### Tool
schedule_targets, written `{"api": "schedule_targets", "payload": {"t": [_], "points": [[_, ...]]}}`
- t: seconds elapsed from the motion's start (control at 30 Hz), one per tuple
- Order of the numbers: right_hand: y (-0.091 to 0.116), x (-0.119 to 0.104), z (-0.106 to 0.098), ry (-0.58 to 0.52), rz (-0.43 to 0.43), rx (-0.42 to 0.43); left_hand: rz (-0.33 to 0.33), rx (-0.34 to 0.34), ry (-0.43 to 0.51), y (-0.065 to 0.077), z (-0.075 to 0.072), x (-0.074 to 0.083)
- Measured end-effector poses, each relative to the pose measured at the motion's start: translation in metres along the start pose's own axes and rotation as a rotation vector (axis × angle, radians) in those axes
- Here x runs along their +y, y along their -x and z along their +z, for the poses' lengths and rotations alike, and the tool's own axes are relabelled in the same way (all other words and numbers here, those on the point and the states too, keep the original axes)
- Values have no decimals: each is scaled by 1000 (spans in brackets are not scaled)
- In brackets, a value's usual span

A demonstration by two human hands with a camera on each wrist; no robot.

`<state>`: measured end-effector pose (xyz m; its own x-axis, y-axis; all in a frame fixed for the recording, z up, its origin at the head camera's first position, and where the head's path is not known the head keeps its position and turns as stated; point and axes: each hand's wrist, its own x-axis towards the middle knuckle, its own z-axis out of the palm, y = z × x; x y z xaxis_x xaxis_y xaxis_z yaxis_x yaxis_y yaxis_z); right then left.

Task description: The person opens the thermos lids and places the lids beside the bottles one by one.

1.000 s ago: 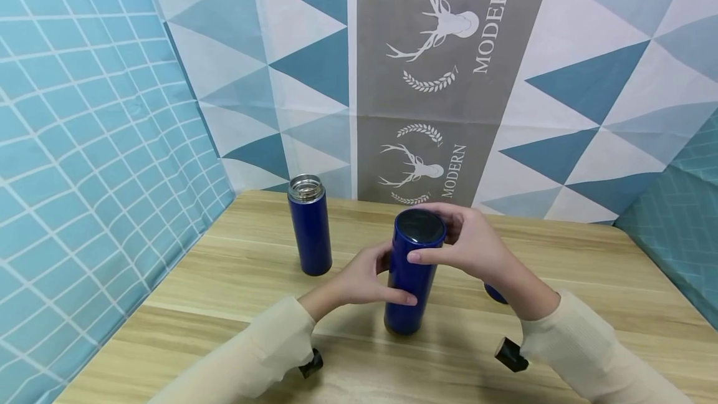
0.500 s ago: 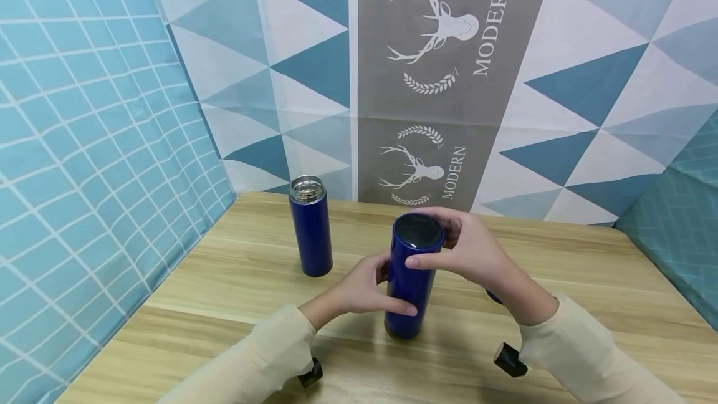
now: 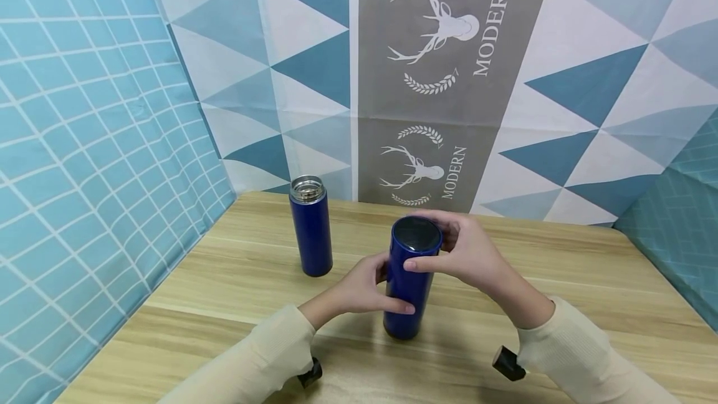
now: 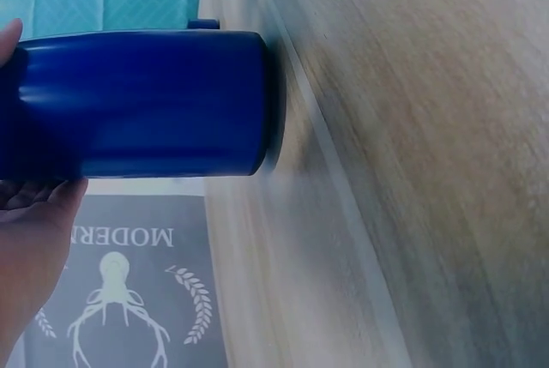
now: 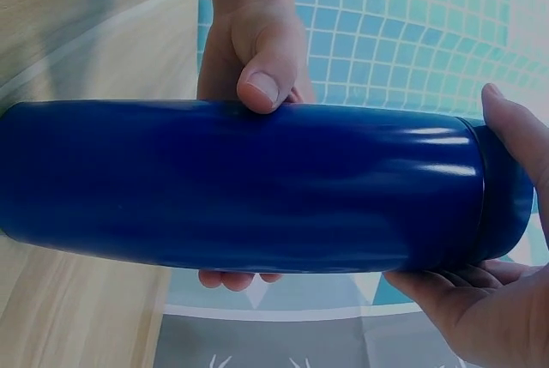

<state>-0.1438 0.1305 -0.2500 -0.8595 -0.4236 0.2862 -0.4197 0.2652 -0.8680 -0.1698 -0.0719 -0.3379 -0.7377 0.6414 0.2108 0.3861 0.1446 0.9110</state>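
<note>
A patterned cloth (image 3: 432, 98) is hanging at twelve o'clock as a backdrop, and below it the wooden table (image 3: 196, 304) is giving the work a flat, level base. Taking the held bottle as the centre of the dial, the table is spreading all around it.

The held bottle (image 3: 409, 284), dark blue, is standing upright near the middle of the table, directly between the two hands, presumably because both can reach it there without stretching. Its base is resting on the wood or hovering just above; I cannot tell which. A second bottle (image 3: 311, 232) is standing at ten o'clock, well apart, its steel mouth showing bare; being set back there, it is leaving the arms room.

The right hand (image 3: 465, 248) is coming in from two o'clock, partly open in a wide curve, with thumb and fingers gripping around the top. The left hand (image 3: 364, 285) is reaching from nine o'clock and wrapping the body lower down, thumb in front and fingers behind. This split grip is probably letting the left steady the body while the right is controlling the cap (image 5: 506, 205), which is sitting on the bottle above a thin seam.

Smallest, a blue piece (image 4: 204, 24) is peeking past the bottle's base in the left wrist view, too hidden to identify.
</note>
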Motion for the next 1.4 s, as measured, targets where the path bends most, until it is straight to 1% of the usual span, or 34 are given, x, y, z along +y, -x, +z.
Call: {"api": "schedule_targets", "payload": {"t": [0.13,0.23,0.43,0.57,0.7,0.8,0.9,1.13,1.27,1.4], "points": [[-1,3,1,-6,-7,-1,6,-6,10,0,1,-1],[-2,4,1,-16,2,-8,-6,-5,12,0,1,-2],[-4,5,-1,-40,14,-59,-15,8,-14,0,-1,-2],[-5,6,-3,-45,0,-87,-20,10,-11,0,-2,-2],[-3,8,-5,-68,-24,-99,-23,9,1,0,-2,-2],[0,11,-6,-79,-16,-80,-18,22,2,1,-1,-2],[4,14,-6,-85,-10,-43,-12,39,6,1,2,0],[12,18,-4,-114,-58,46,13,78,-18,-3,9,2],[11,18,0,-119,-76,63,39,88,-21,-3,9,3],[9,18,5,-96,-56,74,38,91,-19,-2,9,4]]}}
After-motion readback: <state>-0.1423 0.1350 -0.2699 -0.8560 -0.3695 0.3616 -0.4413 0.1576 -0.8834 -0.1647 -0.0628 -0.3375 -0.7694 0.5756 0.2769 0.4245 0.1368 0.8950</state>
